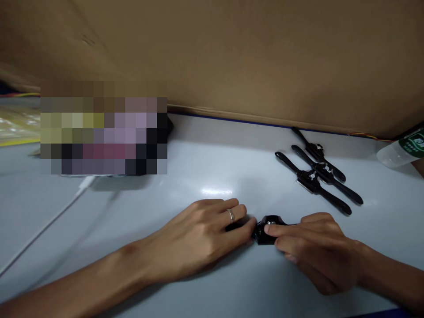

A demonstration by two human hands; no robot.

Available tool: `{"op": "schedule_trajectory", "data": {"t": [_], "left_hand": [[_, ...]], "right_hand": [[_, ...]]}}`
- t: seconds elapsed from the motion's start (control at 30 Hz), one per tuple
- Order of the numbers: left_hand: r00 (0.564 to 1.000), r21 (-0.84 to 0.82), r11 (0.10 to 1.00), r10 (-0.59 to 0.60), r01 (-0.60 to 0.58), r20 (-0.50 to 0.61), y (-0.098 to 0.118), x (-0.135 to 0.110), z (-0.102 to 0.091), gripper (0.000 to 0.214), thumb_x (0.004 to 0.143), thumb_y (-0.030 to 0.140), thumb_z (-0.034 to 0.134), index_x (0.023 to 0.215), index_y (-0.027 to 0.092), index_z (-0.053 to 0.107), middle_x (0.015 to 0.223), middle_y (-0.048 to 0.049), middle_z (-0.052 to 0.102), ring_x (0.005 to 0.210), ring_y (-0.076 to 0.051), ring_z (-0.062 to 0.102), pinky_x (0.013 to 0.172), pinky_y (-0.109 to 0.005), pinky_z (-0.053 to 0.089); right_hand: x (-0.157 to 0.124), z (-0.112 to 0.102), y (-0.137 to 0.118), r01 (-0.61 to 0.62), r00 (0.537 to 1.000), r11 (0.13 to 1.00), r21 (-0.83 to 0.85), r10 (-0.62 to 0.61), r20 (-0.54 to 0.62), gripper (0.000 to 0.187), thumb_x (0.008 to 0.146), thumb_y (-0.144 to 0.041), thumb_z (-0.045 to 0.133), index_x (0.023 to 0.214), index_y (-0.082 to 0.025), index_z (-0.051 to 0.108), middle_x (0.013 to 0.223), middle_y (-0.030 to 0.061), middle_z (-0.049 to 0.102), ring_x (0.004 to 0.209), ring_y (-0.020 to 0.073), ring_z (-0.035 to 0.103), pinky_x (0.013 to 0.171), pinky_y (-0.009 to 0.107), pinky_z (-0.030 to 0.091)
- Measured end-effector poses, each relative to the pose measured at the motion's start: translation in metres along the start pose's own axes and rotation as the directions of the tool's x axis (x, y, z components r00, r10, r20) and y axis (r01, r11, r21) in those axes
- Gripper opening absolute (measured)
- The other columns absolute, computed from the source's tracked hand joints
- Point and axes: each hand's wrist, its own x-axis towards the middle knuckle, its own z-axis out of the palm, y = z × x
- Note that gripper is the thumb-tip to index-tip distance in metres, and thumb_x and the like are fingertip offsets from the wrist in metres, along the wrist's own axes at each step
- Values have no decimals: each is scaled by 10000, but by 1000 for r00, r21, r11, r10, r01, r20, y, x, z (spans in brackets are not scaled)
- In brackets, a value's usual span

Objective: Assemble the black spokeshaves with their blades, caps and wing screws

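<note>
Black and glossy, the black tool [266,232] lay low on the white bench [232,154], near its front edge, between the person's two hands. Only its short, rounded middle showed, with a small bright spot on top. Both its ends were hidden, so its full shape could not be told. The left hand [205,234], with a ring [231,215] on one finger, lay palm down over the tool's left end, its fingers [243,221] curled loosely and its fingertips meeting the middle. The right hand [314,247] was closed more tightly, its fingers [281,229] pinching the middle from the other side. Well apart, to the right and further back, three similar tools [326,174] lay side by side on the slant, each with two slim handles and a metal part at the centre. Judged from that, three pieces seemed already set aside and this one was the piece being handled. How many remained could not be told. A cardboard wall [232,57] stood behind, with a white cable [49,223] at the left and a plastic bottle [402,150] at the far right.
</note>
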Motion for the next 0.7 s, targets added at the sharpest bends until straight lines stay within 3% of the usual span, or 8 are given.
{"op": "schedule_trajectory", "data": {"t": [0.13,0.4,0.7], "left_hand": [[1000,2,1000,2,-2,2,0,2,-1,220,1042,113,405,1113,105,612,771,-11,579,634,-140,465,524,-284,384],[1000,6,1000,6,-6,7,0,2,-2,234,1049,116,392,1106,106,619,776,-12,568,637,-145,445,526,-298,367],[1000,-1,1000,7,-7,-4,1,3,-2,244,1051,110,385,1086,98,626,758,-12,560,631,-147,435,530,-302,362]], "right_hand": [[-3,0,1,-21,1000,1000,-23,21,-15,234,850,-27,419,940,-171,581,995,62,784,483,73,579,455,226,418],[-5,0,0,-78,996,986,-149,71,-53,207,972,-107,419,972,-169,616,1010,47,785,659,94,710,576,215,548],[-3,-2,-1,-115,993,975,-188,108,-48,246,999,-154,389,935,-185,624,930,32,769,696,109,692,619,227,557]]}}
